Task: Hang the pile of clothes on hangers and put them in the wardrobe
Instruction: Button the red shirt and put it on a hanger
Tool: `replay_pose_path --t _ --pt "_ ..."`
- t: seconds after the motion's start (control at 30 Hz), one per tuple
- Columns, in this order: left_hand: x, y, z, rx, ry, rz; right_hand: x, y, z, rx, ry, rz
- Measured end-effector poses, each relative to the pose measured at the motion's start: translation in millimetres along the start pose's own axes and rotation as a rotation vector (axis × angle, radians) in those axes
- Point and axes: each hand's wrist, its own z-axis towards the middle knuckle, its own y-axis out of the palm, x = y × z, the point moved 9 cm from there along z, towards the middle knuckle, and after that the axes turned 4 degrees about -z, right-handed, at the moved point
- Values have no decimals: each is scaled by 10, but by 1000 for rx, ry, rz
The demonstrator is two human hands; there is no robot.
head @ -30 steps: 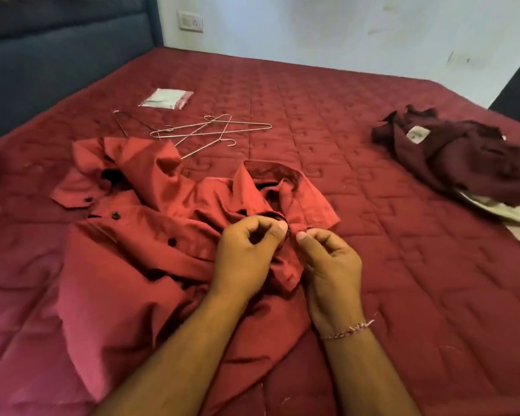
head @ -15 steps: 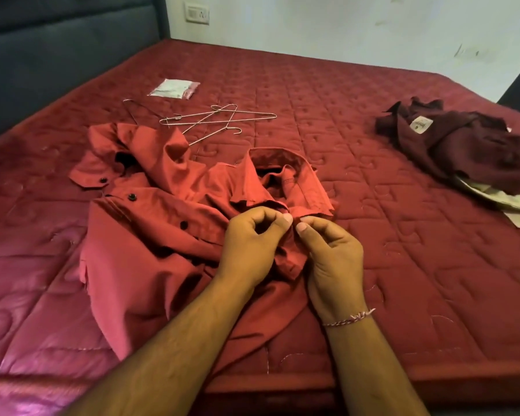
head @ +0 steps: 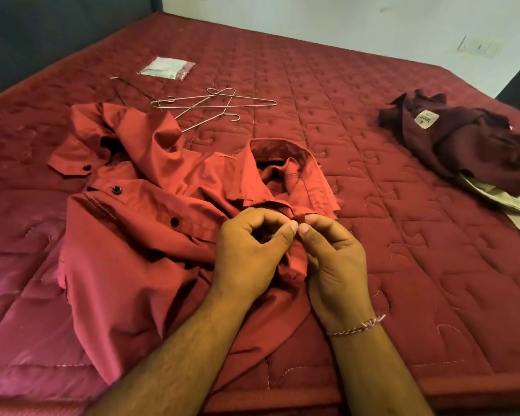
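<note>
- Working at the front opening just below the collar, the left hand (head: 246,250) and right hand (head: 332,265) are both pinching folds of the red shirt (head: 138,235), thumb tips nearly touching; this looks like fastening or undoing the top button, though the button itself is hidden under the fingers.
- Doing this step well is probably meaning keeping the two edges of the opening flat and lined up, holding the cloth close to the button so it is not twisting, and leaving the collar open enough for a hanger to slip in.
- Lying crumpled on the bed (head: 403,280), the shirt is sitting near the front edge, left of the middle, its collar standing up and several dark buttons showing along the front strip.
- Waiting just beyond the shirt, toward the far edge, the wire hangers (head: 213,105) are lying crossed over each other.
- Resting near the right edge, the pile of clothes (head: 469,145) is sitting well apart from the shirt, a dark maroon piece on top of a pale one.
</note>
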Motion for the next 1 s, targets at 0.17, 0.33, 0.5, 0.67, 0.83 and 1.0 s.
replay_pose_path --t 0.17,0.33,0.5,0.67,0.83,1.0 --pt "15 24 -9 -21 28 42 -21 -10 -4 -9 -54 4" --pt "-35 5 -3 2 17 48 -101 -34 -33 22 -232 -183" --pt "-127 28 20 -30 -34 73 -139 -3 -50 50 -320 -368" --pt "-191 30 48 -74 -58 2 -2 -29 0 11 -172 -228" --pt "-210 96 50 -150 -113 -72 -2 23 18 -53 -168 -162" --pt "-196 76 33 -134 -139 -92 -42 41 -32 -43 -209 -157"
